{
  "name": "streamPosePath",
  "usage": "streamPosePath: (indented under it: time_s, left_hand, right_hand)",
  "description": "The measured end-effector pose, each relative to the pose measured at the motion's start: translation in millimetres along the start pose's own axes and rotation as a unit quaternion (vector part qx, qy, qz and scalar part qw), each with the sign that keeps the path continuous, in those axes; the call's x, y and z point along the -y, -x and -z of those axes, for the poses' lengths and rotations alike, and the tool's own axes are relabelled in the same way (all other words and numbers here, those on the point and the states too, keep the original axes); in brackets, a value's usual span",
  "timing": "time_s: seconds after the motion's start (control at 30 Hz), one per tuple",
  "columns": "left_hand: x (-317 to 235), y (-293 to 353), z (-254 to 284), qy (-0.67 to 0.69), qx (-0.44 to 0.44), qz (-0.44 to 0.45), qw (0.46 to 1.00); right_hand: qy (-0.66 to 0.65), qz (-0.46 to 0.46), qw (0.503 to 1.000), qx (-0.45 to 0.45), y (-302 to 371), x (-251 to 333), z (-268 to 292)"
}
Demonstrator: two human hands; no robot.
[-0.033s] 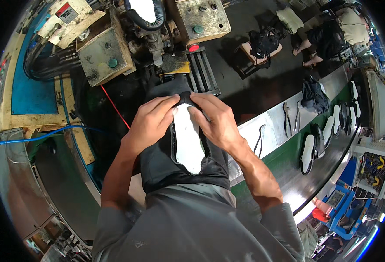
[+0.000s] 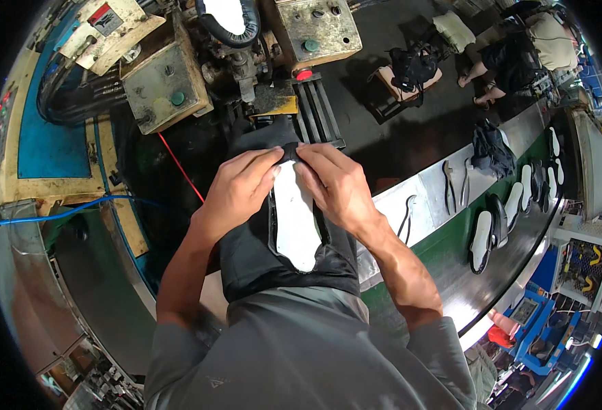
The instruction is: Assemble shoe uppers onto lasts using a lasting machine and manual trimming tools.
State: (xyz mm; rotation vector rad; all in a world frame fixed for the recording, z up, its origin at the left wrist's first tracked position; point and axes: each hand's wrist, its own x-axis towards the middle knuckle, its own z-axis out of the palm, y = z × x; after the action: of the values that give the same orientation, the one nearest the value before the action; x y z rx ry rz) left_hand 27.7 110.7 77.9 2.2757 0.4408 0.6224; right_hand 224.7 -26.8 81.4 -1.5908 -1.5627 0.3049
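A black shoe upper [image 2: 272,229] lies on my lap with its white insole board [image 2: 295,229] facing up. Its narrower end points toward my body. At the far end, the fingers of my left hand [image 2: 241,188] and my right hand [image 2: 338,188] pinch the upper's black edge [image 2: 290,153] from both sides, close together. Both thumbs rest by the white board. My palms hide parts of the long sides of the upper, and whatever fills it inside cannot be seen.
Ahead stands a machine with control boxes [image 2: 166,96] and another white-bottomed upper [image 2: 227,19] on it. Pincers [image 2: 406,217] and other hand tools [image 2: 449,186] lie on the right bench ledge, beside a belt with several uppers [image 2: 481,239]. Another person [image 2: 520,58] sits far right.
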Motion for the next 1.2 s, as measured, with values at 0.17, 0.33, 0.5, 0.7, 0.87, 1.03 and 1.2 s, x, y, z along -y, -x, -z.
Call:
streamPosePath:
  time_s: [0.17,0.33,0.5,0.7,0.87,1.03,1.2]
  left_hand:
    - [5.2,-3.2,-20.2,-0.054,-0.064,-0.016,0.996]
    - [3.7,-1.2,-38.6,-0.063,-0.118,0.043,0.990]
    - [2.2,7.4,-47.3,0.031,-0.132,0.091,0.987]
    - [-5.9,16.7,-60.2,0.234,-0.064,0.242,0.940]
    - [-8.8,20.2,-69.1,0.147,-0.086,0.215,0.962]
    - [-10.3,19.8,-78.9,0.067,-0.113,0.194,0.972]
    - [-6.7,15.2,-82.3,0.067,-0.136,0.222,0.963]
  right_hand:
    - [0.114,0.025,0.992,-0.050,-7.5,-5.2,-16.2]
    - [0.126,-0.038,0.989,-0.064,-3.0,-2.9,-25.7]
    - [-0.192,-0.271,0.942,0.049,31.6,-8.0,-23.2]
    - [-0.222,-0.301,0.927,0.038,44.8,-14.0,-31.5]
    - [-0.234,-0.291,0.928,0.017,47.5,-17.6,-38.0]
    - [-0.197,-0.281,0.939,0.009,44.4,-15.9,-40.6]
    - [-0.196,-0.306,0.932,0.017,43.4,-17.6,-43.4]
